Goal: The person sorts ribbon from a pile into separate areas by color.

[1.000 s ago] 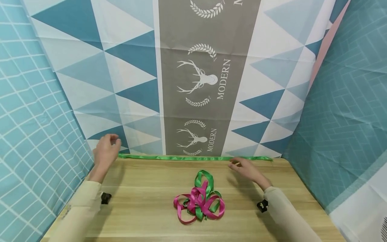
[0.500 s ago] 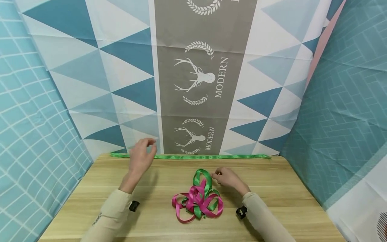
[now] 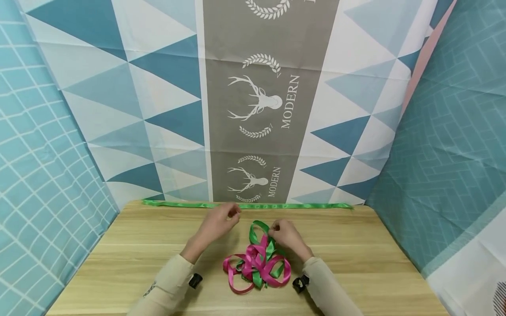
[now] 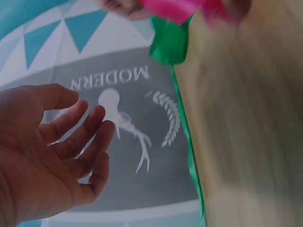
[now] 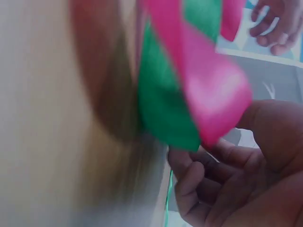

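Pink satin ribbon (image 3: 238, 291) and green satin ribbon (image 3: 253, 232) lie in a looped tangle on the wooden table. At the right side of the upper green loop, my right hand (image 3: 287, 235) pinches the green ribbon between thumb and fingers. The right wrist view shows the pink ribbon (image 5: 220, 90) hanging in front of that thumb, hiding its tip. My left hand (image 3: 215, 224) hovers up and left of the tangle, its fingers loosely bent and holding nothing. In the left wrist view, this left hand (image 4: 61, 146) is apart from the ribbons.
A long green ribbon strip (image 3: 276, 206) stretches along the back edge of the wooden table (image 3: 130, 259). Behind it rises a patterned cloth backdrop (image 3: 253, 109). Blue cloth walls (image 3: 39, 153) stand at both sides.
Both hands have moved inward from the ends of the green strip. My right hand has reached the green loop and taken hold there; the loop has narrowed. The left hand has come near the tangle.
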The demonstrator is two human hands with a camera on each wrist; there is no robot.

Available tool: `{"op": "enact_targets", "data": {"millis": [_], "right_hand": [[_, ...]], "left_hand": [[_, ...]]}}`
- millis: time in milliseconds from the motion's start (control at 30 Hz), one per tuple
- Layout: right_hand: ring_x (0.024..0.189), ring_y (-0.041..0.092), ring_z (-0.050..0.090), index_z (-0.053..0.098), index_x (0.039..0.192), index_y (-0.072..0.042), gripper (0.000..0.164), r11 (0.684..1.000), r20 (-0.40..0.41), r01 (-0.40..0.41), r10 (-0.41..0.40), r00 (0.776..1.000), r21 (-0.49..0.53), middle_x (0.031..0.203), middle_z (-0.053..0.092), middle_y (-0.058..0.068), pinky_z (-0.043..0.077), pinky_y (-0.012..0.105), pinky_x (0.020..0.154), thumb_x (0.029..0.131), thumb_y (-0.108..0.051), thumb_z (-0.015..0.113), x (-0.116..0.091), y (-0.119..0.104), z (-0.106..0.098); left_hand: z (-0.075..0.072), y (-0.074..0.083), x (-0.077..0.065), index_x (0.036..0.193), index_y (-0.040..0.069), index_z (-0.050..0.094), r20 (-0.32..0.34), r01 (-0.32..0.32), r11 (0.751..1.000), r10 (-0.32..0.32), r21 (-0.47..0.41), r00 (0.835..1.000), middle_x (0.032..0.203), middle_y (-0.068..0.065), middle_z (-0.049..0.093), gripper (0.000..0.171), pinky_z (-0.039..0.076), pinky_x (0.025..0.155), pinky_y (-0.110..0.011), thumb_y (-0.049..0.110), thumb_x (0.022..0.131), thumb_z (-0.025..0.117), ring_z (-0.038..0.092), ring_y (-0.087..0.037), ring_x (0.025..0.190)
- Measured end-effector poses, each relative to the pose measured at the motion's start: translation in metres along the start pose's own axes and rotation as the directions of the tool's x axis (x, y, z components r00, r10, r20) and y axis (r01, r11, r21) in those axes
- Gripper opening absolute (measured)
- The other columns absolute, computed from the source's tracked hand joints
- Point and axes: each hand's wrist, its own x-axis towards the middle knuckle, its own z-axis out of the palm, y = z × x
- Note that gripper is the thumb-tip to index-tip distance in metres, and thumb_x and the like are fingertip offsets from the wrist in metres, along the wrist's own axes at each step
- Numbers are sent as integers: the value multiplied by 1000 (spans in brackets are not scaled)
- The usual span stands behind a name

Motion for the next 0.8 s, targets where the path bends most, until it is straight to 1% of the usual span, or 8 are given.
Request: {"op": "enact_targets", "data": {"millis": [67, 167, 333, 467, 567, 633, 700, 800], "right_hand": [[61, 16, 55, 69, 90, -6, 10, 999, -3, 27, -27, 1000, 31, 76, 62, 4, 48, 31, 55, 96, -5, 61, -2, -3, -1], [63, 14, 54, 72, 92, -4, 12, 993, -20, 115, -115, 993, 25, 77, 62, 1, 47, 31, 57, 98, -5, 61, -3, -10, -7], [70, 15, 58, 74, 99, -4, 13, 964, 0, 266, -266, 964, 14, 82, 65, -3, 49, 33, 63, 101, -8, 62, -13, -33, -21], [75, 16, 64, 74, 106, -6, 16, 948, 69, 314, -316, 946, 47, 84, 68, -4, 52, 34, 68, 103, -10, 59, -27, -55, -33], [80, 19, 65, 74, 109, -7, 18, 944, 90, 325, -330, 940, 66, 87, 69, -3, 52, 36, 72, 105, -14, 58, -38, -68, -42], [80, 21, 65, 74, 109, -7, 18, 943, 88, 325, -331, 940, 73, 88, 68, -2, 52, 37, 71, 105, -16, 59, -44, -75, -48], [78, 22, 63, 74, 106, -9, 16, 940, 73, 332, -337, 939, 74, 88, 68, -1, 51, 37, 70, 105, -16, 59, -48, -78, -53], [73, 19, 61, 74, 101, -11, 15, 935, 45, 349, -352, 935, 66, 84, 67, 0, 50, 35, 66, 104, -14, 60, -50, -80, -60]], "left_hand": [[4, 4, -2, 105, 12, 70, 28, -9, 1000, 9, 9, 1000, 94, 6, 67, 7, 54, 77, -36, 15, 98, 68, 65, -12, 88], [8, 8, -4, 104, 13, 69, 40, -21, 1000, 21, -4, 999, 95, 6, 67, 6, 54, 77, -35, 14, 98, 69, 65, -13, 88], [14, 13, -4, 117, 9, 67, 69, -55, 996, 59, -68, 996, 112, -6, 67, 20, 53, 82, -38, 14, 97, 70, 65, -22, 97], [19, 17, -7, 133, 9, 62, 129, -137, 985, 150, -100, 980, 127, -9, 61, 41, 51, 91, -43, 21, 96, 74, 61, -27, 111], [26, 19, -9, 137, 10, 60, 145, -208, 972, 223, -112, 964, 132, -7, 60, 44, 49, 96, -44, 23, 97, 73, 58, -25, 121], [29, 21, -9, 136, 13, 61, 143, -210, 969, 228, -130, 963, 130, -3, 63, 37, 50, 94, -42, 21, 101, 68, 59, -17, 117], [30, 21, -9, 134, 13, 63, 130, -195, 969, 215, -154, 968, 121, -1, 67, 30, 52, 88, -38, 17, 105, 61, 63, -12, 107], [25, 22, -9, 132, 14, 65, 114, -156, 968, 181, -195, 977, 105, 3, 71, 27, 54, 78, -35, 11, 108, 51, 65, -7, 91]]}}
